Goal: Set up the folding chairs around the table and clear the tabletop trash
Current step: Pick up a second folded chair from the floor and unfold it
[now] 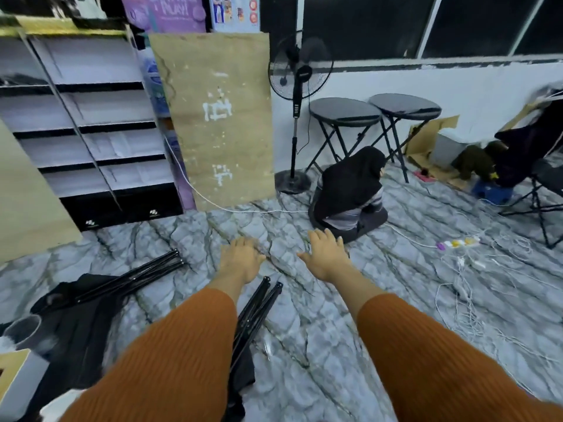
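Two folded black chairs lie on the marble-patterned floor: one (pixel 128 278) at the left with its legs pointing up-right, another (pixel 257 309) under my left forearm. My left hand (pixel 240 260) and my right hand (pixel 324 257) are both stretched forward above the floor, fingers relaxed, holding nothing. Two round black folding tables (pixel 344 112) stand against the far wall. An unfolded black chair (pixel 539 184) stands at the right edge.
A person in a black headscarf (pixel 350 190) sits on the floor ahead. A standing fan (pixel 297 95), a leaning board (pixel 219 117) and shelves (pixel 85 129) line the back. White cables and a power strip (pixel 460 242) sprawl at right.
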Tool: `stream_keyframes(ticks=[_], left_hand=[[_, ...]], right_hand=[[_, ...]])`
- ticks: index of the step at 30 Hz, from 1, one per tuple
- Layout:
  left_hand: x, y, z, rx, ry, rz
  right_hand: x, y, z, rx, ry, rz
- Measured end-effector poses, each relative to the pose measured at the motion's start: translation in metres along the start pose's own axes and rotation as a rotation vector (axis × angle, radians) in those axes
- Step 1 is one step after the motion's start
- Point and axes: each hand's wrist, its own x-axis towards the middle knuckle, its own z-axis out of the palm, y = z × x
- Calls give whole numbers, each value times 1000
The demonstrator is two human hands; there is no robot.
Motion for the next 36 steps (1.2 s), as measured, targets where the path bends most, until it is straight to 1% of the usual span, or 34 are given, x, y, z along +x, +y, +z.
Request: stream_keyframes(ticks=[4, 9, 13, 19, 24, 27, 31, 36], left_hand=[[68, 16, -21, -106, 41, -131], [134, 7, -38, -115, 96, -260], [162, -25, -42, -116, 101, -377], [178, -109, -43, -179, 114, -620], [160, -176, -47, -255, 138, -854], [129, -201, -38, -330, 155, -992], [69, -215, -3, -437, 153, -1238], [1, -198, 51, -539, 200, -1562]], right_hand=[[91, 13, -24, -69, -39, -116], [189, 1, -39, -127, -62, -249], [249, -35, -35, -127, -97, -381], [306, -125, -12, -115, -184, -629], [324, -213, 16, -138, -222, -911], [317, -257, 39, -166, -287, -1067], [292, -303, 69, -232, -414, -1289], [254, -334, 104, -272, -532, -1570]])
